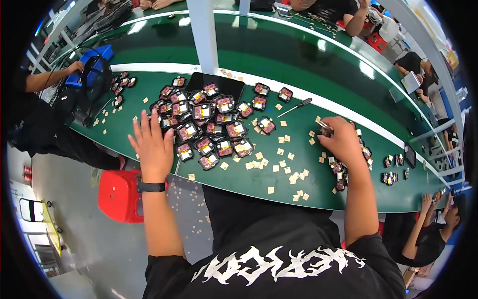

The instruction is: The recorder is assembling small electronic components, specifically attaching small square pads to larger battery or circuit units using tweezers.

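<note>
My left hand [152, 147], a dark band round its wrist, is open with fingers spread. It is beside the left edge of a heap of small black-rimmed electronic modules [203, 111] with pinkish boards and white and yellow patches. My right hand [342, 140] is closed, thumb and fingers pinching a small module [326, 128] that they mostly cover. Under and beside that wrist lies a second, smaller group of modules [340, 175]. Between my hands, small square beige pieces [259, 155] are scattered over the green tabletop [239, 183].
A screwdriver [298, 105] lies beyond the pieces. Behind the heap is a flat black tray [231, 89], near a white post [203, 40]. At left are a red stool [117, 197], a blue bin [92, 65] and a co-worker's arm [52, 77]. Other people sit around the line.
</note>
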Demonstrator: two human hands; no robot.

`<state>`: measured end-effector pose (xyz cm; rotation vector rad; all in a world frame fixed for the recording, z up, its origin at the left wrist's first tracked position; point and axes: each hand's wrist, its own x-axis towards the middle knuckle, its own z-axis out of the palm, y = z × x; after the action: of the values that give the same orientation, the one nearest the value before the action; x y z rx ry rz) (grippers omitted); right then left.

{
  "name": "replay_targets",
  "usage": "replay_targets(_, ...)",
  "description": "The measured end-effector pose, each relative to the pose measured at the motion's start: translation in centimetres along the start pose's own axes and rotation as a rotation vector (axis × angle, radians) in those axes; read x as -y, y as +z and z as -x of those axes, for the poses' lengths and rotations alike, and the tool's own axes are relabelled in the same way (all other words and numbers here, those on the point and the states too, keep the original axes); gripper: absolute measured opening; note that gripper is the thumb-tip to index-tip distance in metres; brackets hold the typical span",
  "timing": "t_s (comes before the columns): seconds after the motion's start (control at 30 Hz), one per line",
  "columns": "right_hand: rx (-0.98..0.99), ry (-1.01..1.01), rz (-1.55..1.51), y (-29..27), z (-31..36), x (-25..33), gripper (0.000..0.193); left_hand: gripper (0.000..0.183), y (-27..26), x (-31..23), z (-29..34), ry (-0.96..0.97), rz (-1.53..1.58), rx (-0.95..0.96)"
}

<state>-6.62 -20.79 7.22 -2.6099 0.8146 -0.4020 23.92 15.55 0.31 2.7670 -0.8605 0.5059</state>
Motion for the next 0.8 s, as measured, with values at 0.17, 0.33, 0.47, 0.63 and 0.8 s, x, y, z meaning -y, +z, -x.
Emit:
replay_targets(0.17, 0.125, 0.023, -0.300, 1.0, 5.4, 6.2, 0.046, 0.063, -1.0, -1.8, 1.3, 0.036, 0.145, -0.423)
replay_targets(0.33, 0.158, -0.154, -0.368, 1.4, 10.1, 9.9, 0.045, 0.051, -4.8, -12.5, 9.6, 0.178, 1.141, 0.213)
replay_targets(0.47, 0.178, -0.243, -0.344, 1.0, 11.3, 9.8, 0.046, 0.049, -5.5, -17.4, 11.6, 0.029, 1.890, 0.957)
replay_targets(0.63, 0.030, -0.346, -0.460, 1.3, 11.4, 7.8, 0.046, 0.048, -4.1, -18.2, 11.3, -0.145, 1.933, 1.129)
replay_targets(0.8, 0.057, 0.053, -0.595, 1.0, 12.2, 5.4, 0.015, 0.040, -4.8, -18.6, 11.0, -0.371, 1.921, 1.066)
